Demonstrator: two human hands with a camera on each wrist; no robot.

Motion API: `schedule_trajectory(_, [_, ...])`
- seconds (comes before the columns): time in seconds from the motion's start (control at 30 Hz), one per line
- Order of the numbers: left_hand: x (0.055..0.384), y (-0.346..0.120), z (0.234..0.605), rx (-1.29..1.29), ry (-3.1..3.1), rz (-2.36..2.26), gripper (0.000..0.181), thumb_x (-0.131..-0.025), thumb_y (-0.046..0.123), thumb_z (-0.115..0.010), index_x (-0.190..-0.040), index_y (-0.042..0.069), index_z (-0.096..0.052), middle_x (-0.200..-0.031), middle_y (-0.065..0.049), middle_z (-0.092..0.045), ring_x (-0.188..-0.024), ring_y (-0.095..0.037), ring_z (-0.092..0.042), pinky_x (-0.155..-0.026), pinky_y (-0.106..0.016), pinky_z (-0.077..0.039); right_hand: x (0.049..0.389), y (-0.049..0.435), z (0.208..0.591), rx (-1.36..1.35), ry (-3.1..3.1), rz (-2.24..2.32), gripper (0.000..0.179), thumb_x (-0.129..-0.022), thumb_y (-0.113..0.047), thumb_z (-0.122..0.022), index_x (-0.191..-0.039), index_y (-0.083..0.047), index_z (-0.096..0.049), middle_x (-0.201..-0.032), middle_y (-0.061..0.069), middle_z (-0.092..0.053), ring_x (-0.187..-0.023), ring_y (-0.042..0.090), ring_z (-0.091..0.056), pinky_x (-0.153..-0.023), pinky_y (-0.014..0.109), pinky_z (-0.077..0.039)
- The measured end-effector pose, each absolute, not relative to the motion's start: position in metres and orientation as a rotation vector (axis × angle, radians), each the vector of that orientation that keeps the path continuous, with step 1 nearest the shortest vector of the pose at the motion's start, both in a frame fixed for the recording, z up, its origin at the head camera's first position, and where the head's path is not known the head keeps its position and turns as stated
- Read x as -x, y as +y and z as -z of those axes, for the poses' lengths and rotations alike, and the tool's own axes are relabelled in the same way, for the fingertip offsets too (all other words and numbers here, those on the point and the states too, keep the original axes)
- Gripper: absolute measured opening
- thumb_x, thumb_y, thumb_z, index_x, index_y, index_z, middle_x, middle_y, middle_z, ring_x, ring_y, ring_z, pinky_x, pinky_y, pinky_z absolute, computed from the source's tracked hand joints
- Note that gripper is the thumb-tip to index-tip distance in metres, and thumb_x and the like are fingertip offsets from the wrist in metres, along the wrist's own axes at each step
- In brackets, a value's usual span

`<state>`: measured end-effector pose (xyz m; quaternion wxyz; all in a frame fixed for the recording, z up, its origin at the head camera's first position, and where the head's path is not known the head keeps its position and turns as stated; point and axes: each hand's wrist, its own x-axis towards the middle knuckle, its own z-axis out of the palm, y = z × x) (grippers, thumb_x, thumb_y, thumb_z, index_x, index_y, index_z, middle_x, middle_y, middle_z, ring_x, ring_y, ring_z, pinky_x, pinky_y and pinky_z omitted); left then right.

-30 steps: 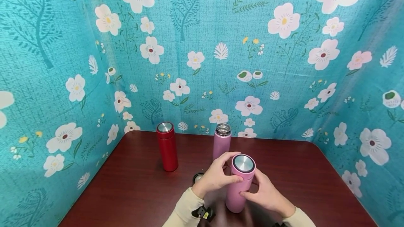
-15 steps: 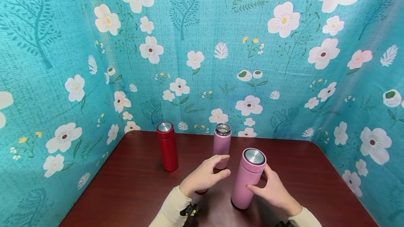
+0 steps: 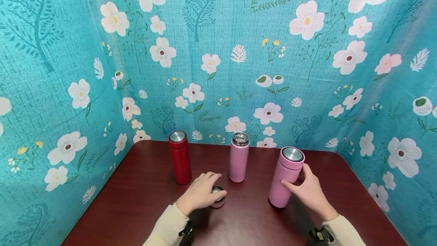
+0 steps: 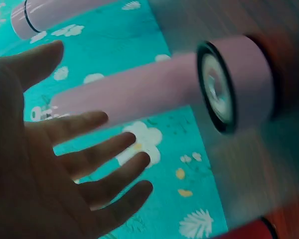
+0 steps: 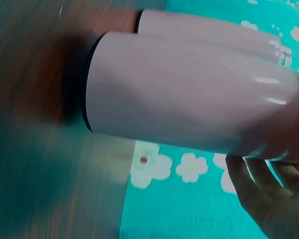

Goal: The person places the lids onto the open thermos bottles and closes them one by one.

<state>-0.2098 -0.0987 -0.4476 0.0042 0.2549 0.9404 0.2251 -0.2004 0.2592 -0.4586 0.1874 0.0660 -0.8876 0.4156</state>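
Observation:
My right hand (image 3: 312,194) grips a pink thermos (image 3: 281,183) around its body, thumb on the near side; its lid, with a silver top, is on. In the right wrist view the thermos's body (image 5: 189,94) fills the middle, and part of the hand is cut off. My left hand (image 3: 200,192) is over and beside a loose pink lid (image 3: 218,203), which lies with its hollow side up on the table. The left wrist view has those fingers spread, apart from the lid (image 4: 251,84). A second pink thermos (image 3: 239,162) stands lidless behind it, its steel neck showing.
A red thermos (image 3: 181,164), lid on, stands upright to the left, beyond my left hand. The dark reddish-brown table (image 3: 143,208) meets a blue flowered cloth (image 3: 211,98) at the back and sides.
My left hand has let go of the capped pink thermos and moved left to the loose lid. My right hand has carried that thermos to the right and farther back.

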Motion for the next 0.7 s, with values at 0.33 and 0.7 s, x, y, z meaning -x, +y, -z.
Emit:
schedule_trajectory(0.33, [0.212,-0.130,0.463,-0.695,3.063,-0.513,0.061,-0.083,0.050,-0.064,-0.125,0.006,-0.056,-0.117,-0.012,-0.057,-0.102,-0.030,-0.051,-0.084,-0.049,-0.044,0.220,0.294,0.461,0.030,-2.496,-1.131,0.080,-0.077,-0.040,-0.077,-0.132,0.001,-0.034,-0.118,0.023,-0.052,-0.100,0.034,-0.051,-0.072,0.045,-0.048])
schedule_trajectory(0.7, [0.214,-0.156,0.469,-0.567,3.042,-0.588,0.062,-0.083,0.047,-0.065,-0.126,0.003,-0.056,-0.119,-0.015,-0.056,-0.106,-0.034,-0.050,-0.087,-0.054,-0.043,0.232,0.323,0.465,0.206,-2.444,-1.136,0.086,-0.079,-0.044,-0.074,-0.137,0.001,-0.030,-0.120,0.025,-0.048,-0.103,0.038,-0.049,-0.077,0.052,-0.046])
